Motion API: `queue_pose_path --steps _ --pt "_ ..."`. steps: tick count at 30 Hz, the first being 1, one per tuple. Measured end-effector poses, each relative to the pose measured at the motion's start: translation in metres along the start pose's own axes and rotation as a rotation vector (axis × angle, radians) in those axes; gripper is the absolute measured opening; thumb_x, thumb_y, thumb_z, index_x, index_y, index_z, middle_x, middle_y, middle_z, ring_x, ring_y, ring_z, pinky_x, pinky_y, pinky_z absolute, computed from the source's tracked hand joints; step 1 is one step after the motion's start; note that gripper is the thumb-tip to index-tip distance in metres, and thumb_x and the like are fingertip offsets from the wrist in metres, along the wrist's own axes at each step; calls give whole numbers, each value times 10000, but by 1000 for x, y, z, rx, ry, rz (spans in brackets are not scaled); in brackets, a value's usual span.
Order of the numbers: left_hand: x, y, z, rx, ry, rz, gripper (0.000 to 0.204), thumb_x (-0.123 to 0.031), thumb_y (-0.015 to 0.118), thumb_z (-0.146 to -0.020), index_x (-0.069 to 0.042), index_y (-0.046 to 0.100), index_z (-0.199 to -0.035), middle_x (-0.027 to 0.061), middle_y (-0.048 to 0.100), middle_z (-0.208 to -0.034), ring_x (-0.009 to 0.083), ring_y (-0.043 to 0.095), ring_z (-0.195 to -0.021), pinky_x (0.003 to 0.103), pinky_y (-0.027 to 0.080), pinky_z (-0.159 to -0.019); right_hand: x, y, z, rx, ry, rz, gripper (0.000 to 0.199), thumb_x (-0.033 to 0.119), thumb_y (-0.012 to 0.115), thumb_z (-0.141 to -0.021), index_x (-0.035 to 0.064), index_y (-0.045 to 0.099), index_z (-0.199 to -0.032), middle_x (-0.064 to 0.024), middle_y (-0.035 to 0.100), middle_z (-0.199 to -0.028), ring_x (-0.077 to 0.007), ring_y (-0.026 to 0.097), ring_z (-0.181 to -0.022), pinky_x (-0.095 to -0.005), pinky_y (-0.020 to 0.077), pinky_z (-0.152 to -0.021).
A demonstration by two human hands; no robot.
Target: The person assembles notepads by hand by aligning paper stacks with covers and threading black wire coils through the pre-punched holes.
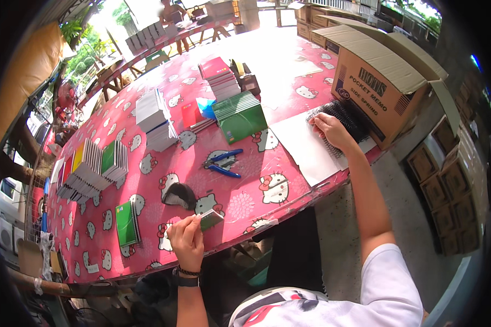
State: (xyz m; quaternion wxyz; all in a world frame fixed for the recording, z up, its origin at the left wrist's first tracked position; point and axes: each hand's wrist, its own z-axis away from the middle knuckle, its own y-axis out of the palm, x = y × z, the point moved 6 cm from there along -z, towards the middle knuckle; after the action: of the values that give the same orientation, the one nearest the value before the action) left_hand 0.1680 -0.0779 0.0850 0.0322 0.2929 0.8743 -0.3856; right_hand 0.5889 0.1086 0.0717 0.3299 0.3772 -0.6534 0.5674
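Note:
Near the table's front edge, my left hand [185,238] is closed on the edge of a small green memo pad [211,219]. My right hand [333,131] reaches to the right, its fingertips pinched at the near left side of a pile of black spiral coils [350,119]. The coils lie on white sheets [306,150] at the table's right edge. Between my hands are blue-handled pliers [225,163] and a dark curved band-like object [179,196]. Another green memo pad [127,224] with a spiral edge lies to the left.
Stacks of green pads [240,116], red pads [219,76] and white pads [156,120] stand on the pink table [240,204]. Mixed-colour pads [87,169] stand at left. An open cardboard box [376,82] rises beyond the coils. Farther back, a person [173,13] is near another table.

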Motion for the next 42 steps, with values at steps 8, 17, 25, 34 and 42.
queue_pose_path --steps 8,17,25,34,42 --pt "19 -16 -14 77 -12 125 158 -18 658 -777 -80 673 -922 52 658 -890 225 596 -837 350 401 -766 104 105 96 312 -86 -387 338 259 476 -992 34 527 -1238 35 469 -744 -36 419 -613 -190 376 -533" --pt "25 -24 2 12 -29 167 142 -43 667 -768 -90 682 -901 26 655 -878 225 580 -804 350 399 -740 141 194 129 309 -192 -470 227 143 562 -940 49 615 -1139 8 560 -802 -47 491 -704 -207 403 -610" --pt "29 -25 5 9 -23 203 183 -27 668 -757 -105 685 -922 21 662 -872 213 591 -792 344 405 -750 147 212 129 228 -328 -295 193 13 697 -780 60 635 -957 -1 574 -904 -82 547 -785 -233 429 -663" --pt "31 -23 5 27 -32 214 187 -20 672 -760 -100 680 -929 29 669 -884 209 598 -805 336 392 -747 156 234 127 369 -259 -206 174 -18 685 -783 44 643 -940 0 581 -888 -77 561 -791 -235 438 -673" --pt "30 -23 2 43 -35 203 195 -16 663 -740 -105 681 -912 15 660 -884 208 590 -805 347 402 -754 156 238 125 595 -328 -122 176 105 637 -871 20 630 -1026 -92 627 -802 -164 566 -699 -296 452 -630"
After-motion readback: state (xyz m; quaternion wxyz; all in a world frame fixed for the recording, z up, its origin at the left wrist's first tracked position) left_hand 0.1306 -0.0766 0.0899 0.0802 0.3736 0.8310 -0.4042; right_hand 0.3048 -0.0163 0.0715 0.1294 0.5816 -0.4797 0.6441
